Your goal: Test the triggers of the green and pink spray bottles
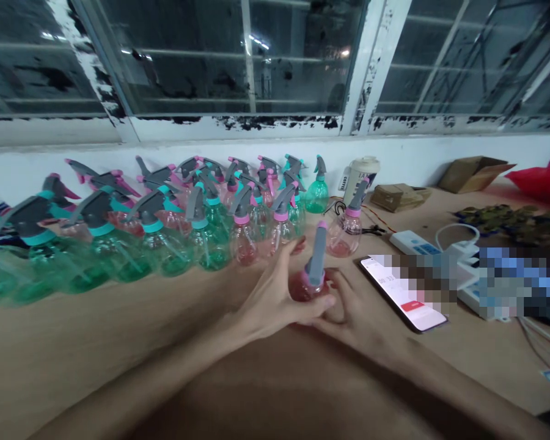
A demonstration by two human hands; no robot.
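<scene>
A pink spray bottle (318, 260) with a grey trigger head and pink collar stands upright between my hands, low in the middle of the view. My left hand (272, 293) is at its left side, fingers spread apart and thumb across the front of the bottle. From the right, my right hand (348, 305) curls its fingers round the bottle's body. My fingers hide much of the lower bottle. Just behind stands another pink spray bottle (346, 232). To the left are rows of several green spray bottles (151, 244) and pink spray bottles (244, 238).
A phone (403, 293) with a lit screen lies to the right, beside a white power strip (415, 244) with cables. Along the wall are a coffee cup (364, 174), cardboard boxes (472, 174) and a red plastic bag (541, 183). Windows rise behind the table (119, 330).
</scene>
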